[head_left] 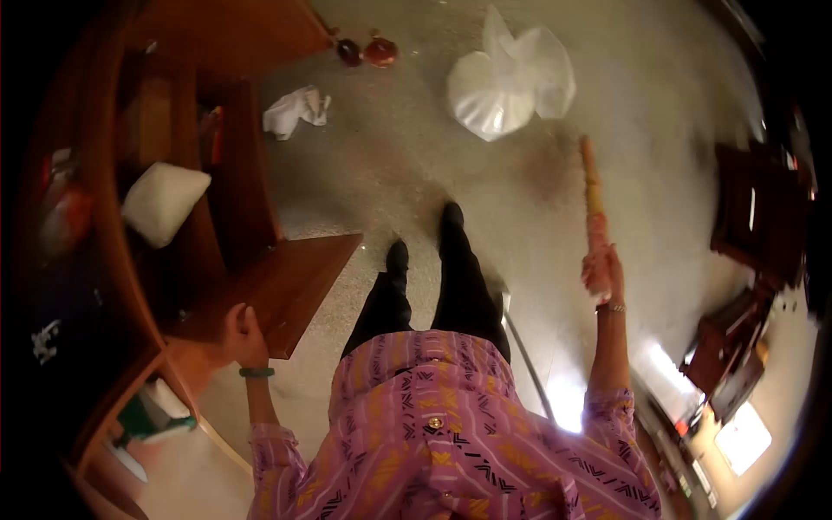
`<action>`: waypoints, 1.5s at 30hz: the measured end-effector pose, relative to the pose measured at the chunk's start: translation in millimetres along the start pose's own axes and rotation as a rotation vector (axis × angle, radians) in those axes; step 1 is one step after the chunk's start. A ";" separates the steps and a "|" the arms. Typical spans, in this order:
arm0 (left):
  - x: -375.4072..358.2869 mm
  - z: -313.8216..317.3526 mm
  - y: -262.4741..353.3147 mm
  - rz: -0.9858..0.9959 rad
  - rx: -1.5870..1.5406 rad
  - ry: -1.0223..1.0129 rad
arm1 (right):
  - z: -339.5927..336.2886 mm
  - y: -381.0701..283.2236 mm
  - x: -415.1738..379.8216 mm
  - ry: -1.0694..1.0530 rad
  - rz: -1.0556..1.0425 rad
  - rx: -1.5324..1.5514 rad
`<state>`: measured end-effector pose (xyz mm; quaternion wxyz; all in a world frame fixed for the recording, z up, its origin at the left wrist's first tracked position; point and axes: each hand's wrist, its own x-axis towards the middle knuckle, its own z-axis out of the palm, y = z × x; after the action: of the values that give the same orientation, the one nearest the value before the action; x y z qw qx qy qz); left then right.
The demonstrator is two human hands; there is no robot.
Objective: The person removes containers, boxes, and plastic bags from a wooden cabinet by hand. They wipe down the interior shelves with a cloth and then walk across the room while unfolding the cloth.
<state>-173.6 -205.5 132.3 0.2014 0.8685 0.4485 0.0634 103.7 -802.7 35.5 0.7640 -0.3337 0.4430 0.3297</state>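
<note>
My right hand [604, 273] is wrapped round the lower end of a long, thin, tapering thing, pink near the hand and yellow-orange farther up [594, 199]. It points away from me over the floor; its exact kind I cannot tell. My left hand [247, 336], with a green bangle at the wrist, hangs loosely bent with nothing visible in it. Close to it, a brown wooden cabinet door [303, 290] stands swung out from the cabinet [108, 173]. Inside the cabinet, a whitish cushion-like bundle [166, 204] rests.
On the floor [381, 147] lie a white plastic bag [507, 87], a crumpled white cloth [296, 111] and two dark red roundish things [380, 52]. Green and white items [156, 412] sit in a lower left compartment. Dark wooden furniture [758, 212] stands at the right.
</note>
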 end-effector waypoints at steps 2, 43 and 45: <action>2.2 6.4 -14.7 0.092 -0.037 0.116 | 25.6 -30.1 32.4 -0.101 -0.158 0.154; 107.2 56.0 79.1 -0.617 -0.557 -0.053 | 735.1 -24.3 391.3 -0.427 -0.029 -0.355; 109.0 62.9 94.8 -0.666 -0.574 -0.082 | 779.1 -5.0 408.6 -0.358 -0.013 -0.274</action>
<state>-19.7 -185.2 105.9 0.4615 0.5872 0.6599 0.0824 623.0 -95.6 -30.1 0.7800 -0.3736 0.2492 0.4358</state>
